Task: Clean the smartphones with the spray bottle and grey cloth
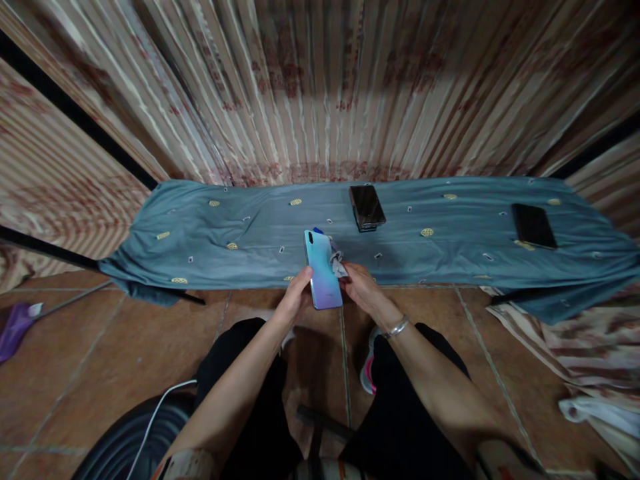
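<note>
A smartphone with a shiny back, turquoise fading to violet, is held upright over the near edge of the cloth-covered bench. My left hand grips it by the left side, thumb along the edge. A crumpled grey cloth is pinched in my right hand and touches the phone's right side. Part of the right hand's fingers is hidden behind the phone. Something small and blue shows just behind the phone's top edge; I cannot make out what it is.
On the blue patterned bench cover lie a stack of dark phones and, at the right, a black flat device. Striped curtains hang behind. A purple dustpan-like object and a black round ribbed object are on the left.
</note>
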Tool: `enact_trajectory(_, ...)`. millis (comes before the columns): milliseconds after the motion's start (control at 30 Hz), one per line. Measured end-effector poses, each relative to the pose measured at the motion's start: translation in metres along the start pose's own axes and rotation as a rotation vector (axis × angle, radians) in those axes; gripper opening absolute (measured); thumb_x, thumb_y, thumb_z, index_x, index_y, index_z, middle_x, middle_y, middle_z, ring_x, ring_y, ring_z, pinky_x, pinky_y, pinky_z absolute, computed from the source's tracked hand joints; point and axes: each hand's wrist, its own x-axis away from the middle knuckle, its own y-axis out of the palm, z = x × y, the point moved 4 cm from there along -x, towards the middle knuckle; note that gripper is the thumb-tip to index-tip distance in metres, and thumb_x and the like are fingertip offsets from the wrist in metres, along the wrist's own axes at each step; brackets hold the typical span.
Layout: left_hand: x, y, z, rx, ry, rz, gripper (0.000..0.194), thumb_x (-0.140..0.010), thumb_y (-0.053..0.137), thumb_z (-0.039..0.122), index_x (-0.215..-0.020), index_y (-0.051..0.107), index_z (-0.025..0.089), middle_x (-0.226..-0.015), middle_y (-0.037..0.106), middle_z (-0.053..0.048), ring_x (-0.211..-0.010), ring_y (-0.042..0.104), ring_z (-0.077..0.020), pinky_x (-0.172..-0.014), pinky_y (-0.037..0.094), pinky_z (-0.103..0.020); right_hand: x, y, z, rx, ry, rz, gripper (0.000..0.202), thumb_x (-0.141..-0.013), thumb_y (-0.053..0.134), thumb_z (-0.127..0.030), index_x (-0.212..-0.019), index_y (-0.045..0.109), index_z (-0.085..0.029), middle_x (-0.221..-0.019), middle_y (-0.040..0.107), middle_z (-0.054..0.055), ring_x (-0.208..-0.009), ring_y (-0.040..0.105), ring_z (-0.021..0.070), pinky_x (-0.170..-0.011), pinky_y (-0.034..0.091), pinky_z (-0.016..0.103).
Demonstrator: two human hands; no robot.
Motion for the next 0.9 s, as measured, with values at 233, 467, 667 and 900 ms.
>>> enact_trajectory(233, 0.0, 0.001, 0.004, -0.042, 0.106, -0.043, 0.053, -0.061, 0.078, 0.048, -0.101, 0.068, 0.014, -0.11, 0.069, -0.01, -0.118, 0.055, -0.0304, -0.1, 0.041, -0.039, 0.001, 0.001, 0.001, -0.022, 0.009, -0.021, 0.025, -0.056, 0.08, -0.036, -0.058, 0.062, -0.019, -0.058, 0.06, -0.004, -0.057, 0.053, 0.0102, -0.061, 0.045, 0.023)
enact_trajectory(467, -0.002, -0.004, 0.007, -0.064, 0.16, 0.034, 0.049, -0.062, 0.078, 0.038, -0.104, 0.067, 0.015, -0.108, 0.069, -0.009, -0.118, 0.054, -0.0289, -0.1, 0.04, -0.038, 0.002, 0.004, 0.003, -0.023, 0.034, -0.051, 0.02, -0.063, 0.075, -0.033, -0.059, 0.062, -0.019, -0.059, 0.061, -0.004, -0.06, 0.054, 0.011, -0.064, 0.046, 0.023)
enact_trajectory(667, 0.0, 0.001, 0.006, 0.038, 0.035, -0.056, 0.047, -0.061, 0.078, 0.043, -0.097, 0.067, 0.015, -0.097, 0.072, -0.008, -0.105, 0.062, -0.0301, -0.093, 0.047, -0.04, 0.007, 0.011, 0.01, -0.018, 0.107, -0.109, 0.012, -0.071, 0.067, -0.029, -0.064, 0.064, -0.02, -0.063, 0.064, -0.002, -0.061, 0.057, 0.0136, -0.067, 0.048, 0.027)
enact_trajectory(900, -0.001, 0.005, 0.019, 0.119, 0.065, -0.054, 0.071, -0.069, 0.073, 0.032, -0.134, 0.046, 0.022, -0.108, 0.07, -0.007, -0.109, 0.062, -0.0264, -0.096, 0.046, -0.041, 0.011, 0.015, 0.019, -0.038, 0.179, -0.15, 0.012, -0.075, 0.065, -0.028, -0.066, 0.06, -0.021, -0.061, 0.062, -0.004, -0.055, 0.056, 0.0115, -0.06, 0.048, 0.025)
